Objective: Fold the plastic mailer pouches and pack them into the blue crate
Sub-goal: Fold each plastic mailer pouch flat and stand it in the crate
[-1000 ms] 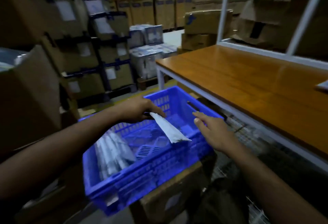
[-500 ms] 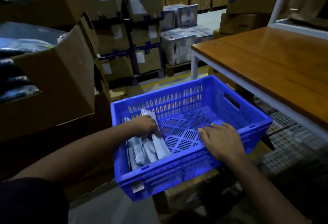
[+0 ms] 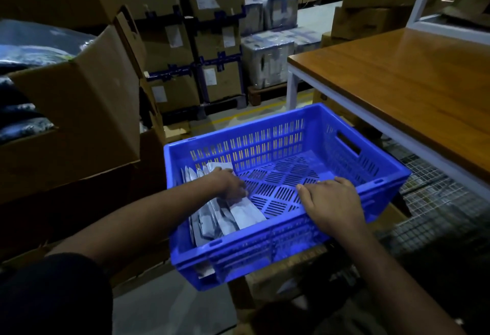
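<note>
Head view: I look down into a dim storeroom, both of my hands at a blue crate (image 3: 278, 244).
Crate: it sits low in front of me, on a cardboard box (image 3: 289, 279); slotted walls, slotted floor, a handle cutout in the right wall.
Pouches: a row of folded mailer pouches (image 3: 225, 218), pale grey-white, lies packed along the crate's left side; the right part of the crate floor is bare.
Left hand (image 3: 228, 185): inside the crate, lying on top of the pouches, fingers bent down onto the rightmost one. I cannot tell whether it grips that pouch or only presses it.
Right hand (image 3: 331, 202): fingers fairly straight, spread flat over the crate's near rim, holding nothing.
Surface (image 3: 413, 80): a wooden top on a white metal frame, to the right of the crate and higher than it; the part I see is glossy brown.
Below the surface: wire mesh (image 3: 434, 202) at the right of the crate.
Room: stacked cardboard cartons (image 3: 212, 43) with white labels fill the back; wrapped bundles (image 3: 267, 61) sit on a pallet.
Left side: a large open carton (image 3: 79, 112), flap raised, with dark plastic-wrapped goods inside.
</note>
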{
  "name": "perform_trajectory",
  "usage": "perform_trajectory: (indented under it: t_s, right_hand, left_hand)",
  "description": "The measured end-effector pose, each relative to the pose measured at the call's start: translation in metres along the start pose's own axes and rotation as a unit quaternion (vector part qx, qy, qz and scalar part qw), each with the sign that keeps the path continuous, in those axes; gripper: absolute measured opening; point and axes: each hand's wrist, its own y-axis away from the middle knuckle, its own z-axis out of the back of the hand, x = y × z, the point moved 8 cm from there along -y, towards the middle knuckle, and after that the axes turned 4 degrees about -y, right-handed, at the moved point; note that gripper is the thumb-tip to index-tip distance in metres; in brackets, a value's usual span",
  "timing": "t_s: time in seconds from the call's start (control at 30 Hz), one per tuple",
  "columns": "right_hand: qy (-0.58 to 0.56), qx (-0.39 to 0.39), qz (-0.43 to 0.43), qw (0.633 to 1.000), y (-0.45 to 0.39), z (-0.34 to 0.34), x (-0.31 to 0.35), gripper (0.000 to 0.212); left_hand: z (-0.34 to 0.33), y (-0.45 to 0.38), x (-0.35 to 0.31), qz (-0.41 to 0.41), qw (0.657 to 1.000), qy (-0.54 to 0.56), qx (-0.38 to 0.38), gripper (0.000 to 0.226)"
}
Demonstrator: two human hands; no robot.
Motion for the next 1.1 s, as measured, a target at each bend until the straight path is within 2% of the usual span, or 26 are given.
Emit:
perform_trajectory:
  t_s: [0.07, 0.13, 0.23, 0.43, 0.53, 0.63, 0.7, 0.9, 1.0, 1.1]
  right_hand:
    - [-0.002, 0.005, 0.0, 1.0, 0.001, -0.001, -0.001, 0.054]
    - [-0.009, 0.003, 0.001, 1.0, 0.001, 0.0, -0.001, 0.053]
    - [-0.01, 0.012, -0.001, 1.0, 0.0, 0.0, 0.0, 0.053]
    - [-0.012, 0.021, -0.011, 1.0, 0.0, -0.001, -0.001, 0.055]
    - [-0.014, 0.024, -0.01, 1.0, 0.001, 0.0, -0.001, 0.052]
    - [-0.004, 0.024, -0.007, 1.0, 0.001, 0.0, 0.001, 0.053]
    - [-0.015, 0.03, 0.0, 0.999, 0.0, 0.002, 0.001, 0.053]
    - [-0.124, 0.044, 0.028, 0.991, 0.004, 0.018, -0.008, 0.043]
    - [-0.119, 0.012, 0.02, 0.993, 0.017, 0.044, -0.03, 0.048]
    - [-0.087, -0.033, -0.002, 0.996, 0.036, 0.078, -0.063, 0.053]
  left_hand:
    - [-0.01, -0.001, -0.005, -0.01, 0.998, -0.01, 0.055, 0.052]
    - [-0.014, -0.002, -0.007, -0.015, 0.998, 0.011, 0.068, 0.052]
    - [-0.016, -0.003, -0.002, -0.008, 0.998, 0.013, 0.066, 0.052]
    - [-0.009, -0.003, -0.003, 0.013, 0.993, -0.116, 0.026, 0.051]
    - [-0.011, -0.006, -0.006, 0.017, 0.994, -0.101, 0.027, 0.046]
    - [-0.017, -0.004, 0.001, 0.038, 0.998, -0.03, 0.049, 0.068]
    - [-0.014, -0.001, 0.002, 0.036, 0.999, -0.023, 0.03, 0.074]
    - [0.023, 0.026, -0.015, 0.004, 1.0, 0.009, -0.029, 0.069]
    - [0.071, 0.044, -0.031, -0.023, 0.994, 0.032, -0.097, 0.068]
    - [0.138, 0.067, -0.059, -0.057, 0.976, 0.041, -0.206, 0.069]
